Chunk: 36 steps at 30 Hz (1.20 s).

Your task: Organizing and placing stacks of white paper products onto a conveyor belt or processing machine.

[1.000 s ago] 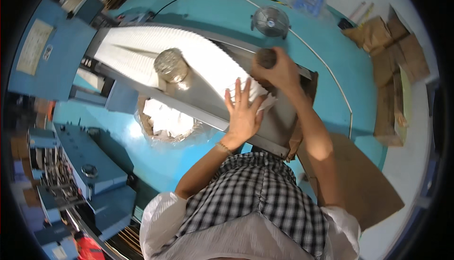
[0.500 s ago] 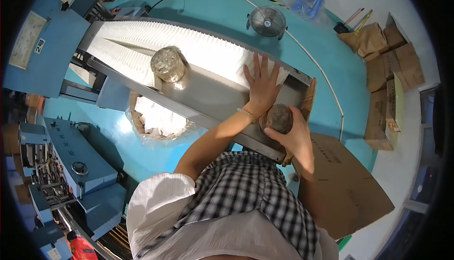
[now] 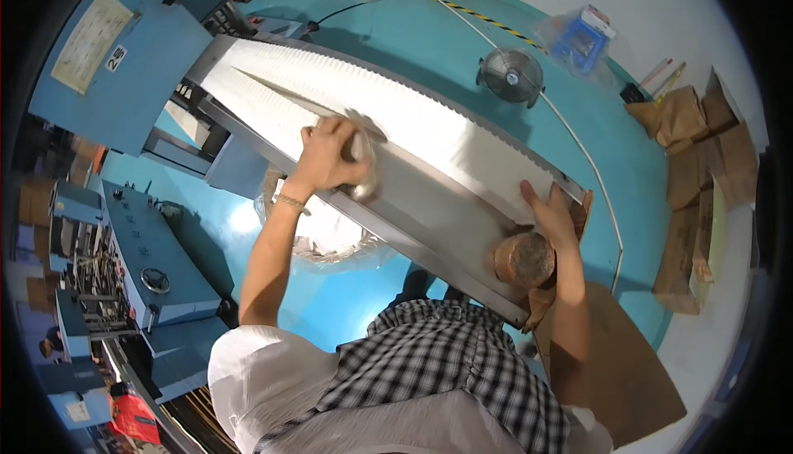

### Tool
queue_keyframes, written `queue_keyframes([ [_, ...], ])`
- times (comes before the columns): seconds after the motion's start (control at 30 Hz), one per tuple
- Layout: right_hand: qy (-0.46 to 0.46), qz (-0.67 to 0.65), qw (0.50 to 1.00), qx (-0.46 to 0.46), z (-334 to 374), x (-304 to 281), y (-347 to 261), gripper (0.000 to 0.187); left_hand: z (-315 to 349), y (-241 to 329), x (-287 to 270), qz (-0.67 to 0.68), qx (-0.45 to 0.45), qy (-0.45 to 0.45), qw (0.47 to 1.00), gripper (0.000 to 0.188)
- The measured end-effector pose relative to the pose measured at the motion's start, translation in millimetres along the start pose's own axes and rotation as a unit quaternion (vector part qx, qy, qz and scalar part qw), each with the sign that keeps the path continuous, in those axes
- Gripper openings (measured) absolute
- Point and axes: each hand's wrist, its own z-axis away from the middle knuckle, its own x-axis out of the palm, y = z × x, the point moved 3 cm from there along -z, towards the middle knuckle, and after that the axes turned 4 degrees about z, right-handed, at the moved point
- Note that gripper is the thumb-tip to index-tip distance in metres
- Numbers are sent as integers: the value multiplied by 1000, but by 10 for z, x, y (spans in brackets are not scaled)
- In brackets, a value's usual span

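Left hand (image 3: 326, 161), grip wrapped over the shiny cylinder (image 3: 369, 156) at the near stack's (image 3: 264, 115) right end! Right hand (image 3: 557, 221) was unclenched, fingers spread by the far stack's (image 3: 421, 119) right end, the brown cylinder (image 3: 529, 261) just beside it in the trough (image 3: 438, 206). Both cylinders looked heavy and stiff, the shiny one maybe slippery: best clasped round the sides. The pleated stacks seemed light, soft, easily creased; flat palms suited their ends.

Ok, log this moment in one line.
Left hand: gripping wrapped cylinder | right hand: open, at white stack's end | brown cylinder: in metal trough, beside right hand
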Motion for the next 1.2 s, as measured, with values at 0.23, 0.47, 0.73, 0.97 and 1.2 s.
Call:
queue_keyframes([
  [0.23, 14, -41, 999, 12, 10, 1, 70, 83, -647, -543, -96, 113, -92, -35, 989, 55],
  [0.47, 2, -2, 999, 39, -29, 42, 102, 81, -1197, -1396, 425, -124, -324, 63, 936, 46],
  [0.73, 12, 31, 998, 45, -17, 47, 49, 78, -1230, -1169, 451, -183, -298, 126, 928, 26],
  [0.97, 22, 80, 996, 17, -23, 60, 113, 82, -1234, -1264, 664, -229, -210, 159, 937, 27],
  [1.2, 103, 240, 965, 12, 165, -389, 110, 68, -1324, -1002, 560, 73, -166, -28, 983, 86],
])
